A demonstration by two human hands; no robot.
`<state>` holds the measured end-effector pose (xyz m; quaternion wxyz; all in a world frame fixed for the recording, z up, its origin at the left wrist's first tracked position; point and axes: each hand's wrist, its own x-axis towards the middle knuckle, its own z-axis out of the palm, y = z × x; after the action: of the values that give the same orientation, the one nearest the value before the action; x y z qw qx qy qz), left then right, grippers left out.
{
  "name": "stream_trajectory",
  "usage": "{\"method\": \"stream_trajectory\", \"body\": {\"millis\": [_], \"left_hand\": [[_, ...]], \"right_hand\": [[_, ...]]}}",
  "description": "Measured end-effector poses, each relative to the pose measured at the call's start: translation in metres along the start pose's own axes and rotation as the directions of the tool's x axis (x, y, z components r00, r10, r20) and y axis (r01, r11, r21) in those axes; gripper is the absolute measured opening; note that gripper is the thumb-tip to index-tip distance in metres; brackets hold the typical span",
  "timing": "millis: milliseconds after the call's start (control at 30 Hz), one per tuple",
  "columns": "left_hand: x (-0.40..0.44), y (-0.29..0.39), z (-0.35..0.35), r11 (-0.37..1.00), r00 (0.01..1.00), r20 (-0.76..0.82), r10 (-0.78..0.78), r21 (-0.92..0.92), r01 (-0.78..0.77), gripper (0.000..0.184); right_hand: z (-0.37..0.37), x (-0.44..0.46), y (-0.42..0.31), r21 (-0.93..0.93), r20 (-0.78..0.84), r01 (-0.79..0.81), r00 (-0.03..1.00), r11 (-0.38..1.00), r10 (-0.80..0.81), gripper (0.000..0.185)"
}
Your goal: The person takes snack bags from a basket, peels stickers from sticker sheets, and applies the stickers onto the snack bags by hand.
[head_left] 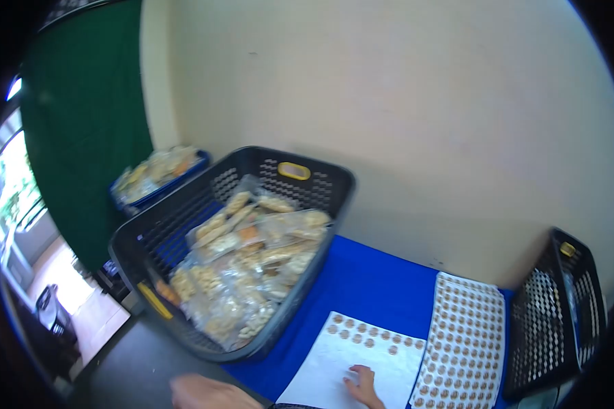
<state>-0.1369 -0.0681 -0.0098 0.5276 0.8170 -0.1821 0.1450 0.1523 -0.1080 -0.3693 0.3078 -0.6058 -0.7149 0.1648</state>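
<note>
My right hand (pixel 363 387) is over a white sticker sheet (pixel 314 378) at the bottom of the view. Its thumb and a finger stand slightly apart, with nothing visible between them. Round brown stickers fill the top rows of this sheet; the lower part is bare white. My left hand (pixel 211 393) is at the bottom edge, left of the sheet and in front of a large black basket (pixel 351 187). It is blurred and cut off, so its fingers cannot be made out. Clear bags of pale food pieces (pixel 252 252) are piled inside the basket.
A stack of full sticker sheets (pixel 460 341) lies to the right on the blue cloth (pixel 382 266). Beyond it a second black basket (pixel 542 327) stands near the wall. A blue tray (pixel 167 196) of bags sits behind the large basket, beside a green curtain (pixel 82 123).
</note>
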Motion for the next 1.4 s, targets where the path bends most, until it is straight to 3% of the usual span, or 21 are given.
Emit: {"method": "stream_trajectory", "body": {"millis": [67, 133, 200, 233, 300, 333, 400, 600, 667, 800, 867, 933, 967, 1000, 1067, 1100, 1167, 1233, 1333, 1367, 1400], "left_hand": [[-0.006, 0.049, -0.018, 0.956, 0.983, -0.118, 0.138, 0.276, -0.101, 0.023], [0.001, 0.063, -0.053, 0.941, 0.967, -0.107, 0.231, 0.277, -0.194, 0.022], [0.018, 0.057, -0.094, 0.779, 0.868, -0.489, 0.085, 0.576, 0.247, 0.021], [0.026, 0.054, -0.115, 0.654, 0.762, -0.647, 0.007, 0.580, 0.486, 0.021], [0.022, 0.008, -0.168, 0.256, 0.756, -0.645, -0.114, 0.716, 0.649, 0.021], [0.009, -0.019, -0.186, -0.100, 0.684, -0.679, -0.267, 0.725, 0.681, 0.020], [-0.024, -0.082, -0.221, -0.406, 0.460, -0.680, -0.570, 0.721, 0.562, 0.022], [-0.106, -0.216, -0.236, -0.597, 0.031, -0.687, -0.726, 0.651, 0.469, 0.032], [-0.135, -0.239, -0.217, -0.653, 0.052, -0.828, -0.558, 0.477, 0.588, 0.041], [-0.158, -0.222, -0.217, -0.575, -0.056, -0.741, -0.669, 0.468, 0.671, 0.047], [-0.153, -0.200, -0.253, -0.372, 0.409, -0.720, -0.560, 0.660, 0.653, 0.040], [-0.068, -0.130, -0.261, -0.445, -0.018, -0.872, -0.490, 0.232, 0.865, 0.026], [-0.069, -0.111, -0.280, -0.349, 0.329, -0.825, -0.459, 0.508, 0.788, 0.015], [-0.053, -0.088, -0.287, -0.250, 0.490, -0.804, -0.337, 0.578, 0.777, 0.012], [0.005, -0.027, -0.259, -0.021, 0.527, -0.839, -0.135, 0.534, 0.845, 0.024], [0.020, -0.013, -0.244, 0.133, 0.687, -0.715, 0.132, 0.699, 0.702, 0.025], [0.049, 0.014, -0.203, 0.109, 0.748, -0.580, 0.322, 0.808, 0.579, 0.025], [0.058, 0.023, -0.157, -0.269, 0.892, -0.310, 0.329, 0.875, 0.403, 0.025], [0.054, 0.016, -0.068, -0.318, 0.956, -0.288, 0.056, 0.902, 0.291, 0.020], [0.048, 0.012, -0.044, -0.156, 0.967, -0.255, 0.022, 0.954, 0.255, 0.016], [0.044, 0.009, -0.031, 0.048, 0.978, -0.195, -0.078, 0.979, 0.199, 0.011]], "right_hand": [[0.006, 0.005, -0.057, 0.000, -0.064, 0.056, 0.996, 0.998, -0.056, 0.034], [0.012, 0.004, -0.067, -0.015, -0.039, 0.065, 0.997, 0.998, -0.066, 0.034], [0.012, 0.004, -0.069, -0.054, -0.033, 0.061, 0.998, 0.997, -0.062, 0.035], [0.011, 0.004, -0.068, -0.023, -0.032, 0.057, 0.998, 0.998, -0.058, 0.033], [0.008, 0.003, -0.068, 0.001, -0.030, 0.059, 0.998, 0.998, -0.059, 0.031], [0.008, 0.002, -0.069, -0.015, -0.046, 0.064, 0.997, 0.998, -0.064, 0.030], [0.009, 0.001, -0.072, -0.036, -0.066, 0.073, 0.995, 0.997, -0.075, 0.029], [0.014, 0.001, -0.067, -0.060, -0.094, 0.104, 0.990, 0.993, -0.110, 0.029], [0.009, 0.004, -0.070, -0.045, -0.116, 0.088, 0.989, 0.995, -0.093, 0.029], [0.010, 0.003, -0.072, -0.042, -0.128, 0.052, 0.990, 0.998, -0.057, 0.028], [0.011, 0.004, -0.072, -0.026, -0.140, 0.032, 0.990, 0.999, -0.035, 0.028], [0.009, 0.005, -0.071, -0.018, -0.131, 0.043, 0.990, 0.999, -0.045, 0.027], [0.011, 0.004, -0.068, -0.025, -0.126, 0.046, 0.991, 0.999, -0.049, 0.027], [0.012, 0.003, -0.067, -0.023, -0.134, 0.031, 0.990, 0.999, -0.034, 0.027], [0.012, 0.004, -0.066, -0.010, -0.138, 0.039, 0.990, 0.999, -0.040, 0.027], [0.012, 0.005, -0.067, -0.006, -0.148, 0.021, 0.989, 1.000, -0.022, 0.027], [0.011, 0.005, -0.066, 0.018, -0.132, 0.025, 0.991, 1.000, -0.022, 0.026], [0.014, 0.005, -0.059, 0.057, -0.130, 0.009, 0.992, 0.998, -0.002, 0.026], [-0.003, 0.012, -0.055, 0.143, -0.124, 0.043, 0.992, 0.989, -0.025, 0.020], [-0.019, 0.015, -0.063, 0.622, 0.223, -0.199, 0.972, 0.757, 0.072, 0.035], [-0.036, 0.018, -0.071, 0.762, 0.541, -0.562, 0.825, 0.320, 0.160, 0.050]]}}
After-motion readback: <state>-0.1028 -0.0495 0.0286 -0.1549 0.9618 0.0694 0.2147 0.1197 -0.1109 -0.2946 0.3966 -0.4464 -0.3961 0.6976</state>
